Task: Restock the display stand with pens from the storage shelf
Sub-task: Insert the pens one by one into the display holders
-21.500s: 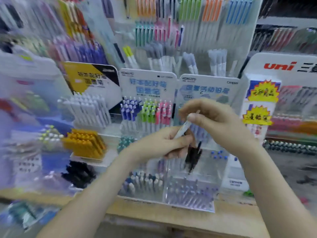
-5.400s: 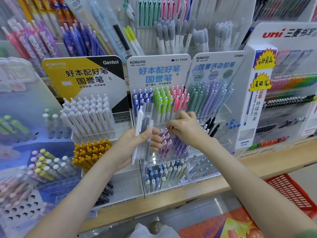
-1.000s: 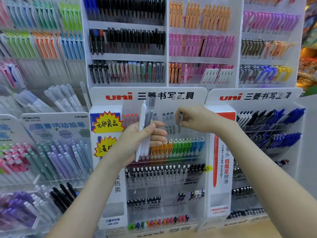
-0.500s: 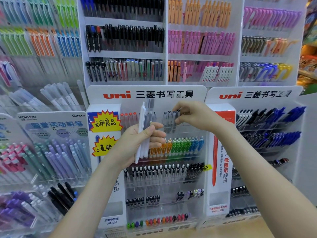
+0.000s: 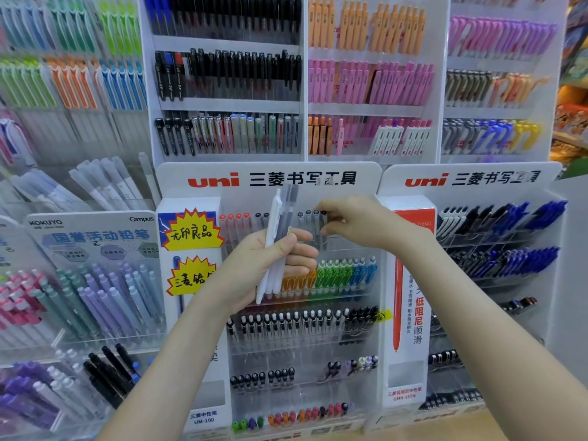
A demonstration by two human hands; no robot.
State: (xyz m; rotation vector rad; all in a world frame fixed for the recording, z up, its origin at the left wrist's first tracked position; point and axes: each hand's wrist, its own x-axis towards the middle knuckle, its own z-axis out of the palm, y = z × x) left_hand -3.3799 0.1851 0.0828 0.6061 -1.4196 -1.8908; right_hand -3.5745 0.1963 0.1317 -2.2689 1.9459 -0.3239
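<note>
Pen (image 5: 323,218) — half hidden behind right hand (image 5: 359,224).

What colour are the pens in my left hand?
The pens are white and translucent grey; the head view shows it.

**Shift: Kokuyo stand (image 5: 92,237) to uni display stand (image 5: 270,179)**

View swung right: Kokuyo now at left, uni centred. Right grip (image 5: 356,222), earlier down in the Kokuyo tiers, then pinching a dark-capped pen (image 5: 323,218) just right of uni's top row, now holds it level with that row's end caps.

White and grey pens (image 5: 274,230) bunched upright before clear tiered display stand (image 5: 369,186); dark-capped pen (image 5: 323,219) standing in top row.
</note>
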